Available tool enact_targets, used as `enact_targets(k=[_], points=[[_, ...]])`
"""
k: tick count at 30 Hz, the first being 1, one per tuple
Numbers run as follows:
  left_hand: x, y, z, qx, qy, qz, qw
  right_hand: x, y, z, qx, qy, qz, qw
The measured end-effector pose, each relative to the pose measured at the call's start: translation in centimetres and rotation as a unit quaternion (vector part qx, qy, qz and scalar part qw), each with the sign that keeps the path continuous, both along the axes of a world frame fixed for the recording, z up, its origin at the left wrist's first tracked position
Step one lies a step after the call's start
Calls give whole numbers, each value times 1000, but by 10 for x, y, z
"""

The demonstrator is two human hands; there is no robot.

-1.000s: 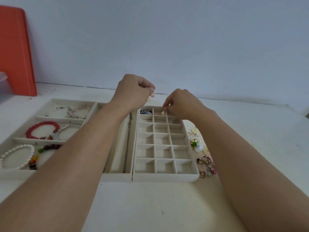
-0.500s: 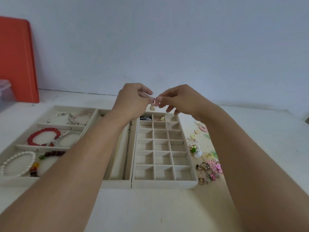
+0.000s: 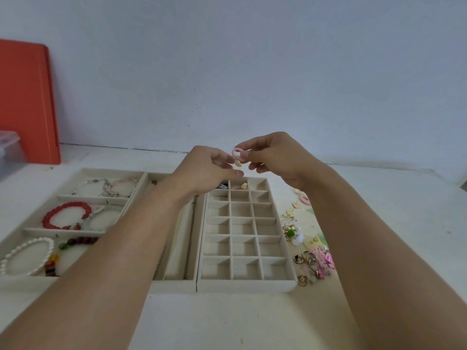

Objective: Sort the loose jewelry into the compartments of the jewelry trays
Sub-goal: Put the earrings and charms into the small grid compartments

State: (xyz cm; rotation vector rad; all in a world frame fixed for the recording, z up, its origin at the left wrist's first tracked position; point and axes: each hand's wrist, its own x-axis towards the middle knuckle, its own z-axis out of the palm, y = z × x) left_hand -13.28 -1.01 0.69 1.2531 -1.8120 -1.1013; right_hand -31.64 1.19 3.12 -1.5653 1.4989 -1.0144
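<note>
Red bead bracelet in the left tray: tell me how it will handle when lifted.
The red bracelet is probably floppy: it is separate round beads strung in a loop, so it should sag when lifted by one side. The beads look glossy, so perhaps slippery. It seems light, lying flat in its compartment of the tray.

No text, label, brand, number or sign could be read anywhere in the head view, on the trays, the jewelry or the table.
</note>
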Motion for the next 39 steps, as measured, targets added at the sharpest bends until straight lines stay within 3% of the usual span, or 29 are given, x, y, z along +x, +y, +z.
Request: enact_targets(k=[6,27,39], points=[[1,0,-1,-14,31,27,999,-3,3,4,35,-26,8,999],[1,-13,-8,17,93,64,993,-3,3,-1,21,59,21,998],[0,-8,-3,0,91,52,994,1,-3,-12,0,11,-11,1000]])
